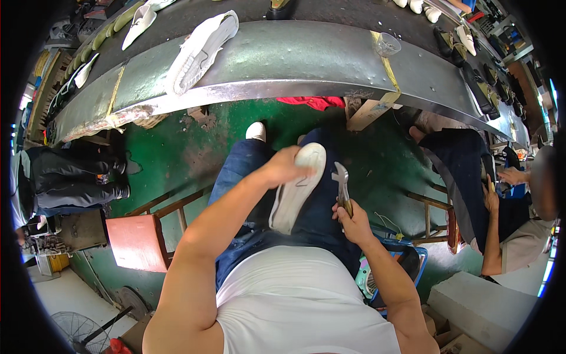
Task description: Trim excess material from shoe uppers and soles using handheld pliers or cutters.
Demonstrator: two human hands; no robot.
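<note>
Shoe [296, 187] is the landmark: white, sole up, it lies across your lap on your blue jeans, toe pointing away from you toward the bench [277, 62].

Head view: your left hand [282, 168] lies over the far end of the shoe, its fingers curled around the toe, gripping it and pressing it down against your thigh. Your right hand [352, 219] sits just right of the shoe, fingers closed tight around the handles of metal pliers [342, 187]. The pliers stand upright beside the shoe's right edge, their head near the toe end; you cannot tell whether they touch it.

Beyond the shoe, the dark curved bench runs across the top of the picture. A second white shoe [200, 52] lies on it, up and left of the one in your lap. A small clear cup [387, 43] stands on the bench, up and right of the shoe.

Left of the shoe, a wooden stool [141, 239] stands on the green floor. Well right of the shoe, another person [501, 218] sits on a wooden seat, hands together over their own lap.
</note>
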